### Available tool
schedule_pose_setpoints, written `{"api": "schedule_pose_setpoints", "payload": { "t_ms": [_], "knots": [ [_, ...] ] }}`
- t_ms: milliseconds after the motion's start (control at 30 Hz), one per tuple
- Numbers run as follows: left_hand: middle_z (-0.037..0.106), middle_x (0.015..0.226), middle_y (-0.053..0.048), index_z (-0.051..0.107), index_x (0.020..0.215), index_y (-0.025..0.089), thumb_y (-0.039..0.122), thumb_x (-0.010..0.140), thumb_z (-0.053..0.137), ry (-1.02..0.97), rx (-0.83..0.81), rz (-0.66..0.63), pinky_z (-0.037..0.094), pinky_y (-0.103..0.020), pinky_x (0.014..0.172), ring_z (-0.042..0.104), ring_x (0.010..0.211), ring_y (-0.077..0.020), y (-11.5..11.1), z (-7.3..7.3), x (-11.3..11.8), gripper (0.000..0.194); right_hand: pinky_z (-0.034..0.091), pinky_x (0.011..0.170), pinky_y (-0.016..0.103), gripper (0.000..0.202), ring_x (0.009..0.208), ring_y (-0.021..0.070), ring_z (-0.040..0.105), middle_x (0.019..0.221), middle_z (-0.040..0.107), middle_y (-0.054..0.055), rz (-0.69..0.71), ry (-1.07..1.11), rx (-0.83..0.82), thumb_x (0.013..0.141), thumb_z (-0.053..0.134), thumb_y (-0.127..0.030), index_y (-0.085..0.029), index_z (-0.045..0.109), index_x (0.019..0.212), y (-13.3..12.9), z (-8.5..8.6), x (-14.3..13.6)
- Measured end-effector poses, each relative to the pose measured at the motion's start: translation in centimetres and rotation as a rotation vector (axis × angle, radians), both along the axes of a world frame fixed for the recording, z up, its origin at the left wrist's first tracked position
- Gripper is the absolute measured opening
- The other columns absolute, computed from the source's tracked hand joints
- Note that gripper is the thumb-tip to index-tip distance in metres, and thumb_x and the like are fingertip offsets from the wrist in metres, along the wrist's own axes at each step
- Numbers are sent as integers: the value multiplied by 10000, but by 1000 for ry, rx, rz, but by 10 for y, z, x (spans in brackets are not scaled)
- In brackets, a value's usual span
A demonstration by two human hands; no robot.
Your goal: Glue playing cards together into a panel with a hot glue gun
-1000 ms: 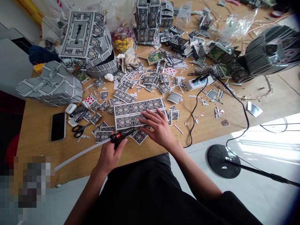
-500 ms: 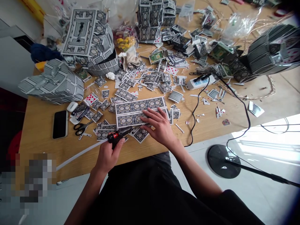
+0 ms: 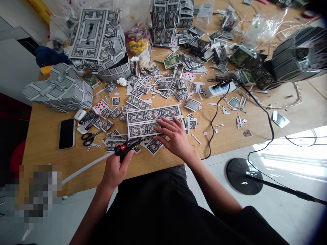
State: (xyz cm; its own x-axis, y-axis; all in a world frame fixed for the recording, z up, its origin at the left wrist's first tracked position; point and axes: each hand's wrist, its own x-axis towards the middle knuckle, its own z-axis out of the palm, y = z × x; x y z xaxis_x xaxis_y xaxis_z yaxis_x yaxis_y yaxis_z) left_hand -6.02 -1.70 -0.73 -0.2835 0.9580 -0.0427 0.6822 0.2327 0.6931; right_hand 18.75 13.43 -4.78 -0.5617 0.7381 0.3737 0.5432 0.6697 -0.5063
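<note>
My left hand (image 3: 116, 169) is closed round the grip of a black hot glue gun (image 3: 127, 146), with a long white glue stick (image 3: 88, 167) sticking out of its back. The nozzle points right, close to the lower edge of a flat panel of patterned playing cards (image 3: 143, 117). On the panel's right part my right hand (image 3: 175, 136) lies with fingers spread, pressing it from above. Cut card pieces (image 3: 154, 146) stick out below the panel, and more lie around it. Whether glue is coming out is too small to tell.
Scissors (image 3: 89, 137), a phone (image 3: 67, 133) and a white earbud case (image 3: 80, 115) lie on the left. Card-covered bags (image 3: 60, 88) stand behind them. A power strip (image 3: 220, 89) with black cables is at right. Card scraps (image 3: 166, 85) cover the table's middle.
The glue gun in my left hand has shifted slightly left, its nozzle drawing back along the panel's lower edge. My right hand stays on the panel. The view has shifted a little.
</note>
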Motion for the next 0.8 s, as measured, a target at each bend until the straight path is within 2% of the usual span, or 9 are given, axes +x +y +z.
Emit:
{"api": "schedule_pose_setpoints", "payload": {
  "t_ms": [133, 267, 367, 500, 633, 800],
  "knots": [
    [819, 934, -107, 806, 1014, 162, 587, 1018, 612, 29, 39, 8, 574, -306, 723, 785, 850, -274, 1, 1, 1, 467, 357, 1339, 587, 289, 1483, 304, 642, 1500, 737, 38, 11, 36, 28, 1041, 747, -450, -299, 792, 1283, 0, -2, 0],
    [823, 935, -96, 814, 1020, 168, 563, 1017, 623, 39, 67, 3, 592, -307, 758, 789, 848, -265, 2, 2, 1, 440, 360, 1337, 585, 285, 1479, 301, 645, 1509, 730, 39, 14, 42, 44, 1044, 746, -448, -298, 784, 1283, 0, -1, 0],
    [824, 914, -91, 821, 1034, 172, 552, 1023, 614, 66, 50, -20, 602, -314, 794, 787, 841, -263, 4, 8, 1, 434, 359, 1336, 585, 281, 1475, 296, 649, 1509, 731, 38, 15, 41, 44, 1047, 742, -446, -294, 782, 1279, 0, 0, 0],
    [819, 905, -93, 819, 1039, 183, 567, 1036, 576, 130, 0, -92, 610, -343, 871, 790, 897, -282, 10, 26, -1, 455, 355, 1340, 583, 279, 1483, 299, 642, 1513, 727, 36, 13, 33, 29, 1044, 747, -445, -302, 786, 1281, 0, 1, 0],
    [749, 734, -48, 795, 950, 219, 638, 1041, 547, 188, -88, -157, 602, -358, 844, 752, 772, -275, 24, 48, -2, 495, 344, 1346, 583, 273, 1483, 298, 642, 1516, 725, 38, 15, 37, 27, 1044, 750, -435, -301, 786, 1279, 0, 0, 1],
    [777, 791, -58, 766, 889, 238, 705, 1002, 575, 189, -169, -206, 575, -346, 772, 739, 770, -276, 43, 66, -12, 517, 354, 1334, 592, 267, 1482, 299, 642, 1507, 732, 46, 21, 39, 43, 1048, 744, -430, -294, 782, 1276, 0, 0, 1]
  ]
}}
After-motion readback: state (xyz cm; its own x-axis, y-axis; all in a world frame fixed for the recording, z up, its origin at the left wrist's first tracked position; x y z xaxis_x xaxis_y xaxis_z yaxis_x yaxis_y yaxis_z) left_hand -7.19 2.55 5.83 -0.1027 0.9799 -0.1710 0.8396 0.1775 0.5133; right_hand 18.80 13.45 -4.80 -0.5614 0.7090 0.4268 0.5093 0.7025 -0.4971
